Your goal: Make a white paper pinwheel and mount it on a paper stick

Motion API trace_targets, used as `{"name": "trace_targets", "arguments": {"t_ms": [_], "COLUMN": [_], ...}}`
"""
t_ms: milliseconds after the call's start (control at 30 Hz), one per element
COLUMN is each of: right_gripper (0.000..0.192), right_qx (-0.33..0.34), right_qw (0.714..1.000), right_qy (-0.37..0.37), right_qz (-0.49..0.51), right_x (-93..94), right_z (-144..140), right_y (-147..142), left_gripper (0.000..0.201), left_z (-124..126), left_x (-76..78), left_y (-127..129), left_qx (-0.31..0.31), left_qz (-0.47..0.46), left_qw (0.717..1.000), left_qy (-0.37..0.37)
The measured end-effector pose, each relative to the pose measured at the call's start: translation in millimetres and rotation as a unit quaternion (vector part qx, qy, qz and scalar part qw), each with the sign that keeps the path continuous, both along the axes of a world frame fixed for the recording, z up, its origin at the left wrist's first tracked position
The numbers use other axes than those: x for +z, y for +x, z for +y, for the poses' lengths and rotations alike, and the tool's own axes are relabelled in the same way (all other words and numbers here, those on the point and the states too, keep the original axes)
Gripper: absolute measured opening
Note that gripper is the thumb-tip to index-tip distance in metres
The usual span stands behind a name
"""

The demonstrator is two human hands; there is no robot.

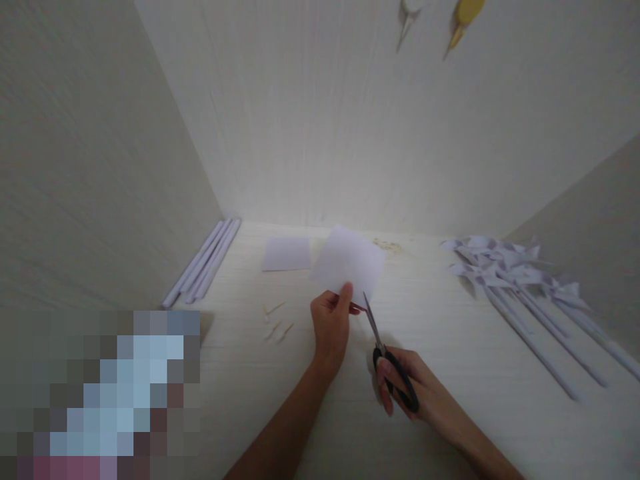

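Observation:
Between the thumb and fingers of my left hand (332, 327) is a square sheet of white paper (347, 260), held up off the table with a corner towards me. My right hand (407, 383) grips black-handled scissors (374, 323). Their blades point up and away from me, at the paper's lower right edge near my left fingertips; whether they are cutting into it I cannot tell. Another white paper sheet (287, 254) lies flat just left of the held one. Several small sticks with pale tips (277, 327) rest left of my left hand.
Several rolled white paper tubes (205, 263) lie along the left wall. Several paper pinwheels on sticks (505, 277) are heaped at the right. Small beige bits (387, 246) lie near the back wall. Two hooks, one yellow (467, 15), hang high on that wall. A pixelated patch covers the lower left.

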State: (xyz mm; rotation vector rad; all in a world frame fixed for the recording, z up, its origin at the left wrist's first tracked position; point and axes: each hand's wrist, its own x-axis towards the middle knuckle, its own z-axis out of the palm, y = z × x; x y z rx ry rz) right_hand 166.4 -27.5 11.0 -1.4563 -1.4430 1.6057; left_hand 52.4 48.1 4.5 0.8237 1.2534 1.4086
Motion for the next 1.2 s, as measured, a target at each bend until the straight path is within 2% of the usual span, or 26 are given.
{"name": "trace_targets", "arguments": {"t_ms": [1200], "right_gripper": [0.04], "right_qx": [0.004], "right_qw": [1.0], "right_qy": [-0.004], "right_qz": [-0.01], "right_x": [-6.7], "right_z": [2.0], "right_y": [3.0], "left_gripper": [0.033], "left_z": [0.7], "left_x": [-2.2], "left_y": [1.4], "left_qx": [-0.003], "left_qz": [-0.053], "left_qw": [0.998], "left_qy": [0.018]}}
